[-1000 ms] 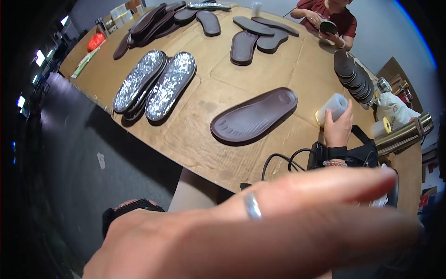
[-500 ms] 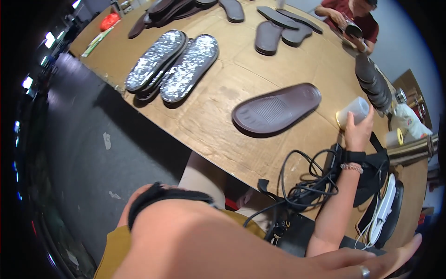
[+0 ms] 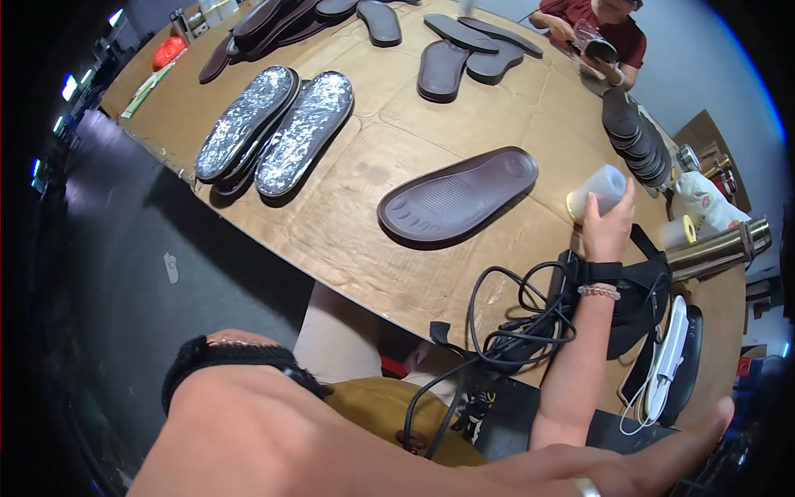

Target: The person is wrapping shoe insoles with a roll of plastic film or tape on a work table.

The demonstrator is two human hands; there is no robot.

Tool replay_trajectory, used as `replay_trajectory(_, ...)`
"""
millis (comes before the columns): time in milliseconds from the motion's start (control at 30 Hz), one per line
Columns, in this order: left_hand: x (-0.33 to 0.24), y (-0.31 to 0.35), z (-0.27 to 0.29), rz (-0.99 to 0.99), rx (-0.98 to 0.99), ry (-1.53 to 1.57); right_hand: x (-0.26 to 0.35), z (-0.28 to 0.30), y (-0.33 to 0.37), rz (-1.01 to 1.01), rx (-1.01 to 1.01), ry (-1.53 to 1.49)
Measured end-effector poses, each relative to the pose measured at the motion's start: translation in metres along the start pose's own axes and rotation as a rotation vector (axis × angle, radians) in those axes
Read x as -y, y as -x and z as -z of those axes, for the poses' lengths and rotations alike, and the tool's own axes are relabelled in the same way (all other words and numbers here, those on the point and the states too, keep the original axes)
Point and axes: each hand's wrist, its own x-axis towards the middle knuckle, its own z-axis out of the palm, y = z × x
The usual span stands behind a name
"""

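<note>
A left hand (image 3: 331,443) wearing a silver ring (image 3: 587,488) fills the foreground, its fingers partly cut off by the lower edge; whether they grip anything cannot be told. Just beyond them, coiled black cables (image 3: 522,346) lie along the bench (image 3: 356,224), with a white device (image 3: 667,364) to the right. Farther out, the right hand (image 3: 610,228) has its fingers clamped around a translucent cylinder (image 3: 603,187), held tilted near the bench's right side. Left of those fingers, a brown sole (image 3: 458,199) lies flat, toe hollows up; shiny-topped soles (image 3: 306,137) sit farther left. Beyond the right fingers, dark insoles (image 3: 636,141) overlap. Farthest away, a person (image 3: 627,41) in dark red handles a dark-soled piece (image 3: 600,48).
</note>
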Motion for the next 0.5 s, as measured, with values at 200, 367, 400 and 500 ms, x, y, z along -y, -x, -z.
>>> replay_trajectory(200, -0.015, -0.002, -0.046, -0.074, -0.006, -0.113, 0.036, -0.011, 0.001, -0.007, 0.020, -0.103)
replay_trajectory(367, 0.052, -0.103, -0.113, -0.171, 0.034, -0.048, 0.052, 0.028, -0.012, 0.116, -0.239, -0.227)
replay_trajectory(400, 0.051, -0.114, -0.105, -0.198, 0.043, -0.057, 0.058, 0.044, -0.015, 0.125, -0.300, -0.269)
replay_trajectory(500, 0.061, -0.125, -0.093, -0.247, 0.050, -0.073, 0.063, 0.064, -0.015, 0.109, -0.401, -0.447)
